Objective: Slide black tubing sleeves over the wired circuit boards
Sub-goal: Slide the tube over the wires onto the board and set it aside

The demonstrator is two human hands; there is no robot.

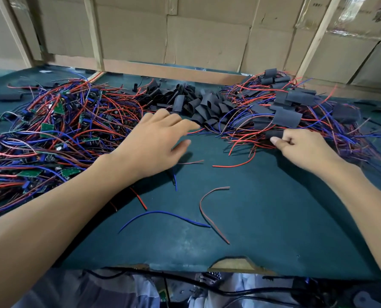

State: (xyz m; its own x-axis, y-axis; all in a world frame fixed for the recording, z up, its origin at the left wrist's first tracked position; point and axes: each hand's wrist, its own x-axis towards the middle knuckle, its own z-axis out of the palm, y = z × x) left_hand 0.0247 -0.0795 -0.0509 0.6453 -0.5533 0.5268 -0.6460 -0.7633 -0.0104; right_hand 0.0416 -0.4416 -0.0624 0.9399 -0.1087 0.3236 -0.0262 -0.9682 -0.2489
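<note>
Left hand [156,141] open, fingers loose, reaching at sleeves [191,103] heaped mid-surface. Right hand [300,145] pinches sleeved board [274,133] at done heap's edge. Boards [58,121] piled left. Take one sleeve only, mouth open.

Assembly workshop: heaped wired boards [51,130]

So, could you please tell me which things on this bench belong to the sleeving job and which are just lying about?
Job:
- bare wired circuit boards
- loose black tubing sleeves
- sleeved boards
- left hand, open, reaching toward the sleeves
- right hand, gripping a sleeved board

Lying about:
- blue wire offcut
- red wire offcut
- cardboard wall
</note>
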